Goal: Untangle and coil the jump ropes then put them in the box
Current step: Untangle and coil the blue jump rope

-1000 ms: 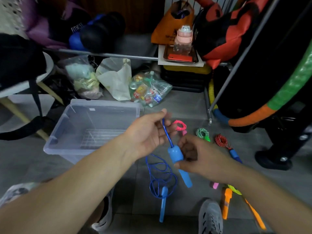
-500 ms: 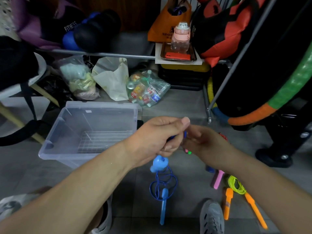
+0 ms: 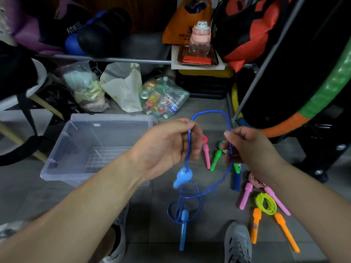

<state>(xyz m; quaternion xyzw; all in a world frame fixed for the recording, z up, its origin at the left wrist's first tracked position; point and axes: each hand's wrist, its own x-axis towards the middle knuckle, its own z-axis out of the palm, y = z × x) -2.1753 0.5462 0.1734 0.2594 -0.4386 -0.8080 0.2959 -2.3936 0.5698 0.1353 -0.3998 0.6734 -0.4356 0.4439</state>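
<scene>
Grey tiled floor. Left: clear plastic box. Far: plastic bags in row. Near centre: loops and one handle of blue rope. Right: pink handle, green handle; nearer, red-white rope, yellow rope between orange handles. Near edge: grey shoe.

Setting: cluttered storage corner for sports gear. Evidence: grey tiled floor; metal rack rail carrying a dark bag marked FITNESS and an orange carrier bag; padded hoop wrapped in green and orange; plastic bag of bottles; clear storage box; pink water bottle.
</scene>
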